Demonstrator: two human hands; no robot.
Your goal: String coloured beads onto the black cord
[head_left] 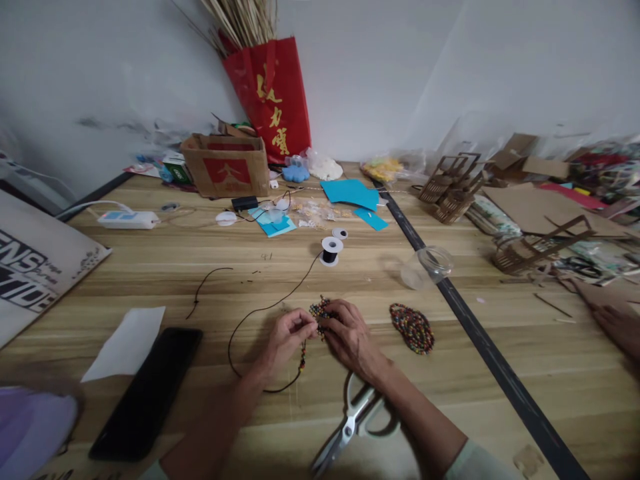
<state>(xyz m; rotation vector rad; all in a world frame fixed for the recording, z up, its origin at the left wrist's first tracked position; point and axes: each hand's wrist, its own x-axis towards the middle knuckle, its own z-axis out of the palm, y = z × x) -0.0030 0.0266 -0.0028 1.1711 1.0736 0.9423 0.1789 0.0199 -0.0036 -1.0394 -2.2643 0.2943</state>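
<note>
On my feed, the bead cluster [318, 309] lies at two o'clock from my left hand [288, 333], its grip pinched on black cord [229, 348]; my right hand [353, 333], nearer, rests curled over it, hold unclear.

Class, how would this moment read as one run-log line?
left hand: pinched at bead cluster | right hand: curved over bead cluster | black cord: from spool, some beads threaded | scissors: on wooden tabletop

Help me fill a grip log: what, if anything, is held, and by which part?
The left hand appears to pinch the black cord near its beaded end; the right hand is at the bead pile, any grip hidden.
</note>
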